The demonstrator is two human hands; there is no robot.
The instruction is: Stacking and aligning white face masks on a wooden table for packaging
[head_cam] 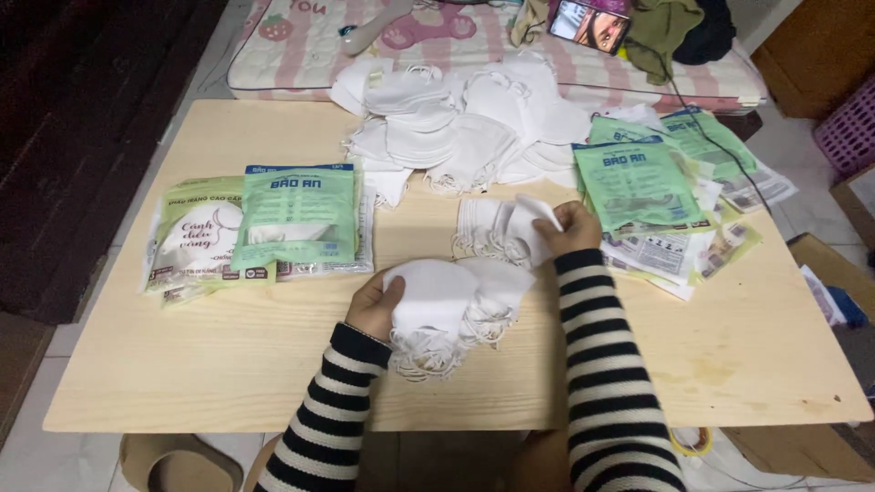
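Note:
My left hand (374, 308) grips a stack of white face masks (451, 310) just above the wooden table (228, 364), ear loops dangling below. My right hand (570, 228) pinches one white mask (529, 219) from a small row of folded masks (483, 228) lying at the table's middle. Both arms wear black-and-white striped sleeves. A big loose heap of white masks (465, 123) covers the far middle of the table.
Green printed packets (296, 214) and a pale packet (196, 237) lie at the left. More green packets and paper inserts (638, 187) pile up at the right. A pink-striped mattress (301, 46), a phone (591, 25) and clothes sit beyond the table. A purple basket (852, 123) stands far right.

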